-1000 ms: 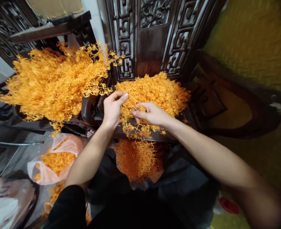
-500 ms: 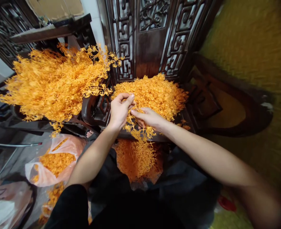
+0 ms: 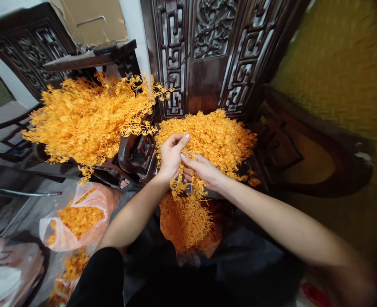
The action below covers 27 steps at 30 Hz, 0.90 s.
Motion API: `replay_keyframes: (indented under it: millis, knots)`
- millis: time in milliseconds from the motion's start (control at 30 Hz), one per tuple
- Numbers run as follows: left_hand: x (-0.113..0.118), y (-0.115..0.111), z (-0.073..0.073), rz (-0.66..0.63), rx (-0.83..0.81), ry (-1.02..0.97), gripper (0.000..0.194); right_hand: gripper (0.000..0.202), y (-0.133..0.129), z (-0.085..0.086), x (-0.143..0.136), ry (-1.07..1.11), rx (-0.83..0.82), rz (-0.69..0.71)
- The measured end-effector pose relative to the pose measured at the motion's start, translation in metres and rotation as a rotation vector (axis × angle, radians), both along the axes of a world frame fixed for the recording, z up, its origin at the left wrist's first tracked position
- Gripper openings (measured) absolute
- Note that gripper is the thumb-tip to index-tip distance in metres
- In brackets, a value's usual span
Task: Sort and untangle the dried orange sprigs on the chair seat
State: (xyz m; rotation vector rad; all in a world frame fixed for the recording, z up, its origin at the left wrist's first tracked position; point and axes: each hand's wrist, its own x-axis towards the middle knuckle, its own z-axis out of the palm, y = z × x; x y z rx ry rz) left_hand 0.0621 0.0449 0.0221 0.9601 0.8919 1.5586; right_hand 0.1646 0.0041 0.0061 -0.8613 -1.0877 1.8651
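My left hand [image 3: 172, 157] is closed, thumb against fingers, at the near edge of a heap of orange branching sprigs [image 3: 214, 132] that look like plastic. Just beside it, my right hand [image 3: 202, 170] is closed round one orange sprig [image 3: 191, 189], whose curly ends hang below the fingers. A thin stem of this sprig runs up between the two hands; the left fingertips seem to pinch it, though the exact contact is hidden. Under my hands, at my lap, a clear bag [image 3: 215, 238] stands open with orange pieces [image 3: 191, 217] in it.
A larger bundle of orange sprigs [image 3: 86, 119] lies on a dark wooden chair to the left. On the floor rests a pinkish plastic bag [image 3: 111, 200] with orange pieces. Carved dark wood [image 3: 207, 81] rises behind the heap, and a curved armrest [image 3: 335, 136] bounds the right.
The view has shifted, so the scene sits a little lower and further right. My hands stay close together, and the sprig ends hang lower and more spread under my right hand.
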Motion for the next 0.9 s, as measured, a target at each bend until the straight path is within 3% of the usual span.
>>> replay_keyframes:
  millis: [233, 400, 533, 667, 767, 833, 900]
  knots:
    - [-0.004, -0.001, 0.003, -0.025, 0.014, 0.018, 0.015, 0.053, 0.000, -0.004, 0.006, -0.078, 0.008, -0.001]
    - [-0.019, 0.005, 0.011, 0.030, 0.116, 0.072, 0.022, 0.052, 0.008, 0.007, 0.027, -0.237, 0.170, 0.049]
    - [-0.026, 0.006, 0.014, 0.073, 0.147, 0.146, 0.023, 0.046, 0.009, 0.018, 0.040, -0.151, 0.286, 0.156]
    - [-0.032, 0.005, 0.014, -0.006, 0.101, 0.266, 0.028, 0.049, 0.007, 0.017, 0.042, -0.101, 0.259, 0.235]
    - [-0.036, 0.000, 0.015, 0.040, 0.135, 0.497, 0.034, 0.047, 0.012, 0.011, 0.043, -0.278, 0.289, 0.048]
    - [-0.038, -0.007, 0.017, 0.143, 0.267, 0.712, 0.029, 0.044, 0.018, 0.006, 0.046, -0.550, 0.367, -0.108]
    - [-0.037, -0.014, 0.019, 0.128, 0.443, 0.916, 0.021, 0.037, 0.023, 0.004, 0.048, -0.828, 0.465, -0.175]
